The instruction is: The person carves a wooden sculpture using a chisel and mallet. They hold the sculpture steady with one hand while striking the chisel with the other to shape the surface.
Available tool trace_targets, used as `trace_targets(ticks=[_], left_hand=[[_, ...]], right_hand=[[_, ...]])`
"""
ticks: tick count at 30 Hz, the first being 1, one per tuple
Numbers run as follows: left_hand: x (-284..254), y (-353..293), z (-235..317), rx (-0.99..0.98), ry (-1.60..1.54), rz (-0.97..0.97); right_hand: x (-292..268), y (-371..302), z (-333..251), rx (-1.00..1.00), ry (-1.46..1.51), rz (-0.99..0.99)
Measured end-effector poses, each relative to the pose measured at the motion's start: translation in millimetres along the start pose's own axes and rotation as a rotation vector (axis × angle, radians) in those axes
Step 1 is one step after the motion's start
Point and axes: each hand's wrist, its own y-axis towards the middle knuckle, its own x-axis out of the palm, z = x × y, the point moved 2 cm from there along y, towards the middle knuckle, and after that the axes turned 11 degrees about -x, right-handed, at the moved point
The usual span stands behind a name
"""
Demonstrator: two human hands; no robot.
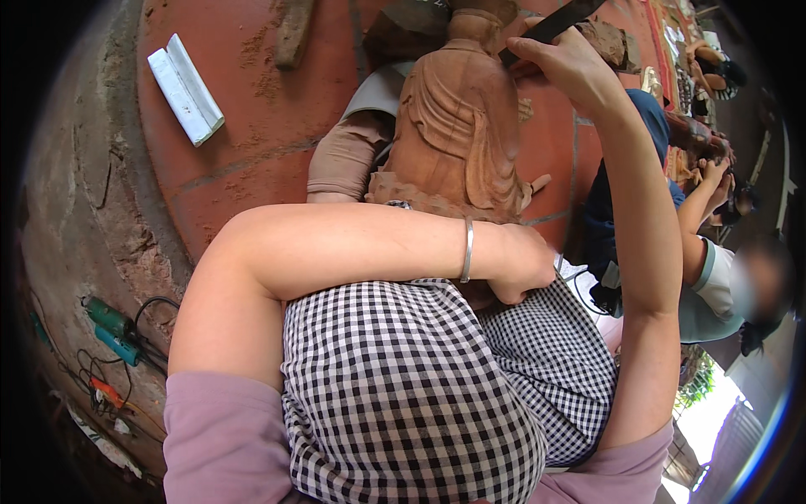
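While our right hand [575, 67] pinches a dark flat tool [564, 20] between thumb and fingers beside the neck and shoulder of a carved wooden figure [457, 118], we note the figure directly before our checked garment [403, 370], head end farthest from us, above the red tiled floor [269, 160]. We record the left hand [522, 262], below a silver bracelet [468, 250], with fingers curled near the figure's base; we cannot tell whether it grips anything. We log a white oblong piece [186, 91] well apart, on the tiles to the left.
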Motion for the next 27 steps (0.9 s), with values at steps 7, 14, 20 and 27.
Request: trace_targets(ticks=[7,14,20,27], left_hand=[[-1,-2,0,-0.013,0.004,0.003],[-2,0,-2,0.001,-0.007,-0.021],[0,0,-4,-0.009,-0.011,0.006],[0,-1,-5,-0.021,0.009,-0.016]], right_hand=[[31,-1,-29,-0.215,-0.414,-0.096],[28,4,-27,-0.193,-0.160,-0.062],[16,13,-52,0.072,-0.085,-0.040],[30,18,-14,-0.160,-0.254,-0.083]])
